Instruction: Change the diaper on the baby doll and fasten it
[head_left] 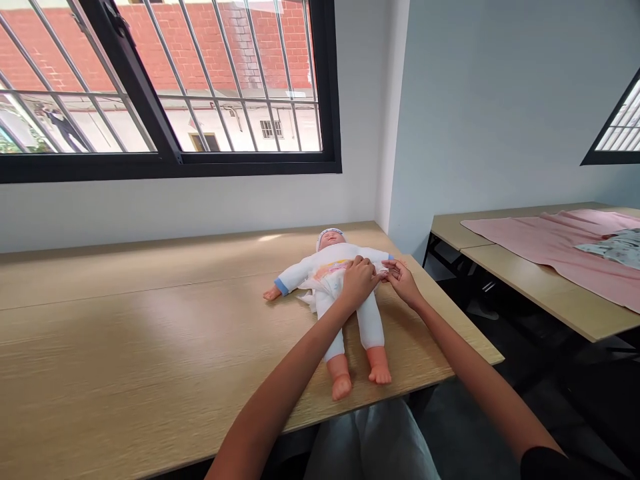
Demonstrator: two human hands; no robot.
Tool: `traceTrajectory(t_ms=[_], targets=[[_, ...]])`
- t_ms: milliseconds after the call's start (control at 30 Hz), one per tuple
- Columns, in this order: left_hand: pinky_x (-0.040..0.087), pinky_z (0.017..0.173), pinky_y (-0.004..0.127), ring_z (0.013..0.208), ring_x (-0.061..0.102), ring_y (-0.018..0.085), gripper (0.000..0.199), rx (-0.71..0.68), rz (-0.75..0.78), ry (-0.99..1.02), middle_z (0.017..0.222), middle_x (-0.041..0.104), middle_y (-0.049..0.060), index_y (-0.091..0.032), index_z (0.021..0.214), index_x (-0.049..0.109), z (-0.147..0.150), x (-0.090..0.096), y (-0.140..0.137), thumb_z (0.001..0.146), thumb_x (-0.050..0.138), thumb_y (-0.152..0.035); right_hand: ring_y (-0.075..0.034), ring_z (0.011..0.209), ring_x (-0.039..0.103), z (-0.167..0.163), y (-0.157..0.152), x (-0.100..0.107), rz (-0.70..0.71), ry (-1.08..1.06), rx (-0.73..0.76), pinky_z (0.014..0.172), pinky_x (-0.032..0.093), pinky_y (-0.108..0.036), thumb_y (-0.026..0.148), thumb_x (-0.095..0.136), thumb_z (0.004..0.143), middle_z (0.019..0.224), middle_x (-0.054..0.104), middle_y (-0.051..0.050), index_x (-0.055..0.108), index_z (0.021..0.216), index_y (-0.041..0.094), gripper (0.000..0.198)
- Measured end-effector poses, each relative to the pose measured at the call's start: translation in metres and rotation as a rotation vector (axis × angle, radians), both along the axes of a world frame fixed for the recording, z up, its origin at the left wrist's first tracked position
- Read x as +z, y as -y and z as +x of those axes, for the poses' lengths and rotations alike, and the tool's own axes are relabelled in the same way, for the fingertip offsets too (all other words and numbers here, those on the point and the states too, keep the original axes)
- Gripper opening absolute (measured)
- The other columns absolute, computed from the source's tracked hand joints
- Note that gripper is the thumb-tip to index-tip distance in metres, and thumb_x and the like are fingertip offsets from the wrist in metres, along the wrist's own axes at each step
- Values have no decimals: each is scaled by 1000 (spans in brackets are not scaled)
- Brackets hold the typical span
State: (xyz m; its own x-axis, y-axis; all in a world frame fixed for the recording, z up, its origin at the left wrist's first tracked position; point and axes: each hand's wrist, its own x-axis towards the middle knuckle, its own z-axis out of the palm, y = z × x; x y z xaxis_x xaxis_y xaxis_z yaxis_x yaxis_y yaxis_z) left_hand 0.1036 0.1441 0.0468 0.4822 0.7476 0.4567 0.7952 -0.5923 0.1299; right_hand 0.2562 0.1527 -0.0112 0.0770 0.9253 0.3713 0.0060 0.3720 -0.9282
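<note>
A baby doll in a white suit with blue cuffs lies on its back on the wooden table, bare feet toward me. A white diaper with an orange and yellow print wraps its waist, and a loose white flap hangs out at the left hip. Over the doll's belly, my left hand presses on the diaper's front with curled fingers. At the hip on the right, my right hand pinches the edge of the diaper, close to the left fingertips. The fingers partly hide that edge.
A second table stands to the right, with a pink cloth and a patterned grey-white fabric on it. A gap separates the two tables. Behind the doll are a white wall and a barred window.
</note>
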Motion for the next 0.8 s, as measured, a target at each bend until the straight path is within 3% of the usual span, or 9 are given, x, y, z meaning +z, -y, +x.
traceTrajectory(t_ms=[200, 400, 567, 800], targets=[[37, 84, 36, 99, 50, 23, 19, 68, -23, 2, 92, 66, 7, -17, 79, 66, 1, 1, 1, 88, 51, -25, -19, 88, 64, 1, -2, -1, 12, -56, 34, 78, 55, -33, 40, 73, 66, 99, 66, -7, 61, 99, 20, 41], [37, 83, 37, 96, 51, 24, 19, 111, 24, -17, 89, 66, 8, -17, 77, 66, 3, -2, 1, 85, 49, -21, -17, 68, 64, -1, -3, -4, -77, -148, -32, 75, 54, -35, 39, 77, 60, 74, 67, -2, 57, 73, 19, 31], [38, 82, 37, 96, 51, 24, 17, 121, 26, -28, 91, 66, 9, -16, 78, 65, 4, -1, 1, 83, 49, -18, -16, 66, 62, 1, -1, 1, -129, -157, -60, 73, 53, -32, 40, 74, 62, 67, 64, -1, 58, 64, 19, 27], [38, 84, 37, 96, 51, 24, 20, 84, 15, -5, 94, 66, 9, -16, 83, 67, 2, -2, 0, 87, 48, -21, -15, 74, 62, -2, 5, 3, -56, -102, -4, 73, 52, -29, 43, 80, 59, 79, 65, -1, 61, 86, 19, 41]])
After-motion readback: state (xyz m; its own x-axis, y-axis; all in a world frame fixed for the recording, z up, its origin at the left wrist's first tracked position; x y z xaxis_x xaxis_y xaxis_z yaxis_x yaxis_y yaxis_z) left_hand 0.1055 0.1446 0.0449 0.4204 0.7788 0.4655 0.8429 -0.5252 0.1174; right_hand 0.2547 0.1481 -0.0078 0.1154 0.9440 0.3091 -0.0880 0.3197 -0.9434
